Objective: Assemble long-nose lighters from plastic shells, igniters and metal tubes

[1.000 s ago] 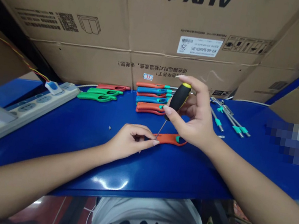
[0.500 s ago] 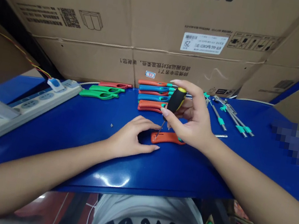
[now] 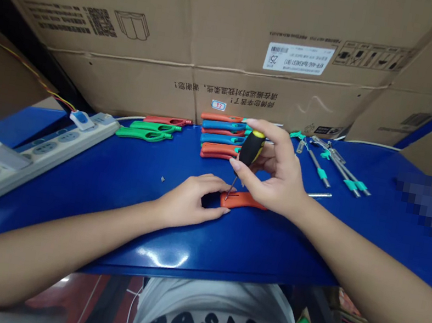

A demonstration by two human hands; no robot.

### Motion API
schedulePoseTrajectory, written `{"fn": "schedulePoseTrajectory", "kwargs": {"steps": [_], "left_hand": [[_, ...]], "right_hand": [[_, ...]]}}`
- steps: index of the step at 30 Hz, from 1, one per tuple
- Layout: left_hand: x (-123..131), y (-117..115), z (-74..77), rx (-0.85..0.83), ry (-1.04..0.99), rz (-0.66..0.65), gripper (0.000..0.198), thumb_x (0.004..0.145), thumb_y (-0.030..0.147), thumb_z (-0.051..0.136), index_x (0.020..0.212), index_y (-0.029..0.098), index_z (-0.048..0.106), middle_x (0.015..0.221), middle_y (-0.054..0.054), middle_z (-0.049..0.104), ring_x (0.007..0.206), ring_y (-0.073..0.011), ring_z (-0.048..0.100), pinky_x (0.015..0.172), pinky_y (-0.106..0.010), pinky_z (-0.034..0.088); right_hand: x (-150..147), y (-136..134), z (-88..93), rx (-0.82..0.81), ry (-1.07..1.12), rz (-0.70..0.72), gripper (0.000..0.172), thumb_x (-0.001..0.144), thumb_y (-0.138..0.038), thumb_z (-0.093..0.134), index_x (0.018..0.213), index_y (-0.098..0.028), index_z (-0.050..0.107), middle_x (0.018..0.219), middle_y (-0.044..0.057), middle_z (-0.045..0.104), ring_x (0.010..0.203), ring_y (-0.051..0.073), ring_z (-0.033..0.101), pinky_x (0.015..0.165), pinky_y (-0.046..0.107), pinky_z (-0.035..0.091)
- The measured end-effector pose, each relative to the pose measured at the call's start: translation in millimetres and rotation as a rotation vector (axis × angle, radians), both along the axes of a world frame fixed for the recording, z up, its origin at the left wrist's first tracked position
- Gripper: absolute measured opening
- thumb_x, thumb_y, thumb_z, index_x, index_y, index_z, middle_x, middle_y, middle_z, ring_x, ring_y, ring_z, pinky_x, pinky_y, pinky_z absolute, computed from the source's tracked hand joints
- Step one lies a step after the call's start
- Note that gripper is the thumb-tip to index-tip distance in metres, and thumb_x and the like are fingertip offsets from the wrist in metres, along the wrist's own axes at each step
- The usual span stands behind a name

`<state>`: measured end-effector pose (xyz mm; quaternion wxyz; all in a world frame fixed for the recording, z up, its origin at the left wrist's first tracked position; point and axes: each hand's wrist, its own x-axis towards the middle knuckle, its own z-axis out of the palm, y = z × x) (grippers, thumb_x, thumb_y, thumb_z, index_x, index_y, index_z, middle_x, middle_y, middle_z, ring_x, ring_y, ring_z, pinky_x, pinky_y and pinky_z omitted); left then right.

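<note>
Screwdriver (image 3: 251,148) sits clamped in the right hand (image 3: 279,181), its tip at the orange handle (image 3: 241,201) on the table (image 3: 225,252). The left hand (image 3: 188,201) flanks the handle's end; whether it grips, I cannot tell.

Desk (image 3: 225,252) is leaving room between forearms (image 3: 103,233). Power strip (image 3: 45,147) is blocking left, box (image 3: 130,79) walling back, handle row (image 3: 220,140) crowding before it, rods (image 3: 316,162) cluttering right rear. Screwdriver (image 3: 250,148) is obstructing orange handle (image 3: 242,200) from above.

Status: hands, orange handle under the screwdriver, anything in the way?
Right hand gripping screwdriver, tip at orange handle. Left hand around handle's left end, contact unclear. Nothing visibly in the way.
</note>
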<state>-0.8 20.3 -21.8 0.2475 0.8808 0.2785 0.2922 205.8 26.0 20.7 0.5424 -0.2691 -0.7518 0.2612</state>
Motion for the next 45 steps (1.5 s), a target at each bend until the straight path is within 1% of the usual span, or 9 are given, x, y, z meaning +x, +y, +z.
{"fn": "schedulePoseTrajectory", "kwargs": {"steps": [4,11,22,30,36,38,40,43,45], "left_hand": [[0.0,-0.3,0.4,0.005,0.003,0.001,0.031,0.086,0.025,0.073,0.116,0.018,0.068,0.116,-0.009,0.074,0.109,-0.0233,0.069,0.099,-0.038,0.054],[0.3,-0.5,1.8,0.006,0.016,-0.001,0.032,0.086,0.024,0.073,0.118,0.017,0.068,0.117,-0.010,0.073,0.109,-0.0243,0.069,0.099,-0.039,0.054],[-0.8,1.7,-1.1,0.022,0.015,-0.013,0.034,0.087,0.026,0.072,0.119,0.014,0.069,0.116,-0.012,0.073,0.109,-0.0251,0.069,0.098,-0.040,0.054],[-0.5,1.7,-0.8,0.023,0.013,-0.020,0.033,0.087,0.024,0.071,0.119,0.015,0.068,0.115,-0.011,0.073,0.108,-0.0242,0.069,0.097,-0.039,0.054],[0.4,1.6,-0.8,0.033,0.024,-0.007,0.031,0.087,0.024,0.072,0.116,0.016,0.068,0.113,-0.009,0.073,0.105,-0.0236,0.069,0.094,-0.038,0.054],[0.4,1.9,-1.2,0.023,0.019,-0.013,0.032,0.087,0.025,0.072,0.118,0.017,0.068,0.113,-0.008,0.073,0.106,-0.0232,0.068,0.095,-0.037,0.054],[0.3,2.4,-1.7,0.016,0.017,-0.015,0.034,0.087,0.025,0.073,0.119,0.017,0.068,0.114,-0.009,0.072,0.107,-0.0232,0.068,0.096,-0.038,0.054],[0.0,3.0,-2.7,0.025,0.022,-0.018,0.033,0.086,0.024,0.073,0.118,0.017,0.068,0.114,-0.009,0.073,0.107,-0.0237,0.068,0.097,-0.038,0.054],[-0.1,3.1,-3.2,0.035,0.018,-0.019,0.032,0.086,0.023,0.072,0.117,0.016,0.068,0.114,-0.009,0.073,0.108,-0.0239,0.068,0.097,-0.038,0.054]], "right_hand": [[-0.3,-0.4,-0.3,-0.004,0.002,-0.007,0.058,0.083,-0.030,0.077,0.135,-0.033,0.053,0.125,0.005,0.061,0.075,0.015,0.064,0.059,0.028,0.056],[-0.7,-1.8,-1.4,0.119,-0.082,-0.021,0.061,0.087,-0.021,0.072,0.141,-0.034,0.046,0.138,0.006,0.057,0.083,0.016,0.069,0.064,0.029,0.060],[0.2,1.5,-5.9,0.232,-0.134,-0.029,0.060,0.090,-0.024,0.068,0.144,-0.029,0.043,0.142,0.007,0.057,0.084,0.014,0.071,0.065,0.026,0.063],[0.7,0.7,-6.7,0.214,-0.172,-0.045,0.060,0.092,-0.029,0.066,0.146,-0.030,0.039,0.139,0.008,0.059,0.085,0.015,0.071,0.065,0.027,0.062],[5.7,-1.0,8.5,0.173,-0.341,0.065,0.061,0.098,-0.027,0.056,0.153,-0.029,0.030,0.153,0.011,0.045,0.114,0.022,0.065,0.082,0.033,0.062],[7.0,-0.4,12.3,0.136,-0.350,0.132,0.060,0.099,-0.024,0.052,0.154,-0.027,0.027,0.153,0.012,0.044,0.117,0.021,0.064,0.086,0.033,0.061],[7.8,0.8,12.5,0.119,-0.340,0.161,0.059,0.099,-0.023,0.052,0.153,-0.027,0.028,0.153,0.012,0.045,0.112,0.020,0.066,0.086,0.033,0.061],[9.1,2.9,8.1,0.185,-0.362,0.055,0.058,0.097,-0.029,0.059,0.150,-0.029,0.034,0.150,0.011,0.049,0.098,0.019,0.069,0.078,0.034,0.063],[10.1,3.7,5.7,0.313,-0.401,-0.037,0.059,0.094,-0.034,0.064,0.147,-0.030,0.039,0.144,0.010,0.056,0.098,0.021,0.070,0.078,0.035,0.063]]}}
